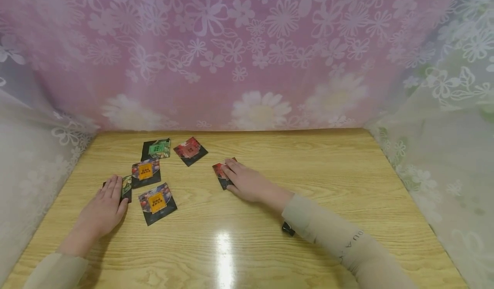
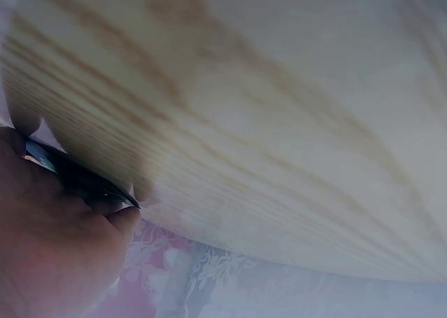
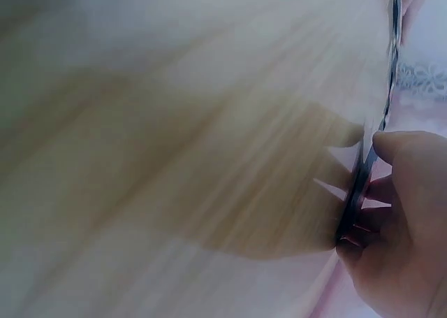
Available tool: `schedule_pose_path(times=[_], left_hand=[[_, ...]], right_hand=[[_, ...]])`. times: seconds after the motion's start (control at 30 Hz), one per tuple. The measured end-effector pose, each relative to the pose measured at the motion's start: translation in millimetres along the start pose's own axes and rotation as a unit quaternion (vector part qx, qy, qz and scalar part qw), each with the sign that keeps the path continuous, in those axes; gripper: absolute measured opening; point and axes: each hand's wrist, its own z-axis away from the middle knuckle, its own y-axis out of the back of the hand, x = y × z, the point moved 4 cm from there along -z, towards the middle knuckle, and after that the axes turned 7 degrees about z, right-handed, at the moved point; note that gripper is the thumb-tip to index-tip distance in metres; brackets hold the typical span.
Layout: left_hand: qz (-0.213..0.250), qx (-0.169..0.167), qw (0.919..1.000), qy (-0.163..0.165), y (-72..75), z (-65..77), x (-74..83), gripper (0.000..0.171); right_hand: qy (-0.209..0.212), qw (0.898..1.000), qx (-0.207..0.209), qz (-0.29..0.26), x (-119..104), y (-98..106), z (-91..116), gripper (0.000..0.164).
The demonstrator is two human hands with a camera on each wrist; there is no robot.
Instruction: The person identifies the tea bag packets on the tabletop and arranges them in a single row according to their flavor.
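Reckoned from the counter's (image 1: 328, 173) centre, the left hand (image 1: 103, 209), fingers straight, lies at nine o'clock, largely hiding a green-printed packet (image 1: 126, 185). The right hand (image 1: 248, 182), fingers extended, partly covers a red packet (image 1: 220, 174) at eleven. At four, a sleeve (image 1: 347, 242) half hides something dark (image 1: 287, 229), unidentifiable. Wood grain stretches toward two. Four flat, squarish packets (image 1: 157, 202) lie around ten.
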Motion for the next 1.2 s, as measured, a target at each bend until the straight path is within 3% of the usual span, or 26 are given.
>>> schedule_pose_path(times=[0.43, 1.2], left_hand=[[-0.004, 0.007, 1.0, 0.0, -1.8, 3.4, -3.3, 0.072], [-0.008, 0.009, 0.9999, 0.005, -2.0, 4.6, -0.3, 0.072]], right_hand=[[-0.054, 0.998, 0.022, -0.035, 60.7, -9.3, 42.7, 0.067], [-0.152, 0.984, 0.064, -0.062, 154.5, -23.1, 141.7, 0.067]])
